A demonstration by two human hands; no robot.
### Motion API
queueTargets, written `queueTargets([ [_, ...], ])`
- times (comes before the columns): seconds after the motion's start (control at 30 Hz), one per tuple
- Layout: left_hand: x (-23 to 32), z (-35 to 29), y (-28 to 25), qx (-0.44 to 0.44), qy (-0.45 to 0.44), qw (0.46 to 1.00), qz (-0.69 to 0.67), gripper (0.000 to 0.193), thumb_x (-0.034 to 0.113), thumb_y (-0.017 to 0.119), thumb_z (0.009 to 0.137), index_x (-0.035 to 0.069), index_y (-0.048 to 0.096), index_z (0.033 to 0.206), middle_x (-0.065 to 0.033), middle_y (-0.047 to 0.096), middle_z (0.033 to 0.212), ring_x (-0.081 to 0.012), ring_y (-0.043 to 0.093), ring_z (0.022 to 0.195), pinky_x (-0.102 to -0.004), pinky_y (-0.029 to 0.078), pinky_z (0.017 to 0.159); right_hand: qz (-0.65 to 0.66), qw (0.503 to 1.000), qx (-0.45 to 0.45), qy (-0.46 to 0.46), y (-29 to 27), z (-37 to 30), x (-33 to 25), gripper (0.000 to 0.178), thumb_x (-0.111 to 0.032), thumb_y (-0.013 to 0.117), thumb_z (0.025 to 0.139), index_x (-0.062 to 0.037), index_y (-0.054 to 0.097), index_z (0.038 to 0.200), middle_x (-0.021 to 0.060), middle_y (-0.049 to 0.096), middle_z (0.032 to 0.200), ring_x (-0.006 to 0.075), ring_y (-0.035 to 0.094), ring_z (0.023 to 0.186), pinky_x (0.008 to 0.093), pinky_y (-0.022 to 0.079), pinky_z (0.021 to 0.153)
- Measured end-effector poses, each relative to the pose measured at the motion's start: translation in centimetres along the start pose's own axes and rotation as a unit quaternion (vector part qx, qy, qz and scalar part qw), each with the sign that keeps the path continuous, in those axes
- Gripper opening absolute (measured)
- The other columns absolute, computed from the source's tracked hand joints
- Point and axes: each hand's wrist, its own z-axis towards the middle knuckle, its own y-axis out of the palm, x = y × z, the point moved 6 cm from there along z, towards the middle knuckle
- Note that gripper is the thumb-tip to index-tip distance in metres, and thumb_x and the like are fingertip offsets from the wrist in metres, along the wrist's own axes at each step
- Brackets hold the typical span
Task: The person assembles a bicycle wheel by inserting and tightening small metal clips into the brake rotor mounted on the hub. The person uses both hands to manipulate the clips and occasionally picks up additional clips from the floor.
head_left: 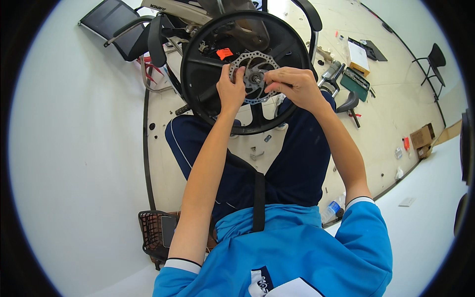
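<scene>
Flanking the brake rotor on the black wheel, the left hand grasps the rotor's edge, the right hand curls near the axle (any grip unclear), probably mid-fastening, next needing a steady rotor.

One short line of dark capital letters stands on the pale beige frame tube, toward the far left edge of the floor; it is upside down from where you sit. On the front of your blue shirt, a navy-and-white patch bears pale characters, partly creased. Near the floor's near right edge, a clear bottle has a blue label, its print too small for you to read.
</scene>
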Motion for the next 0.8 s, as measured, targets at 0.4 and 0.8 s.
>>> queueTargets([
  [0.4,-0.4,0.6,-0.7,-0.056,-0.049,0.997,-0.008,0.024,0.022,0.070,0.095,-0.001,0.062,0.097,-0.0048,0.065,0.070,-0.0086,0.060,0.056,-0.0263,0.047,0.048,0.105,0.958,-0.244,0.105,-1.4,1.5,0.3,0.013,-0.004,0.078,0.079,0.0014,0.076,0.090,0.0109,0.077,0.099,0.0293,0.069,0.113,0.0382,0.055,0.098],
  [0.8,2.9,11.7,1.1,-0.289,0.193,0.900,0.263,0.018,0.004,0.055,0.096,-0.003,0.068,0.105,-0.0156,0.070,0.102,-0.0335,0.066,0.098,-0.0360,0.053,0.087,0.236,0.928,-0.287,-0.016,-0.5,2.4,2.4,0.013,-0.012,0.081,0.080,-0.0018,0.076,0.087,0.0082,0.076,0.094,0.0301,0.070,0.107,0.0371,0.059,0.089],
])
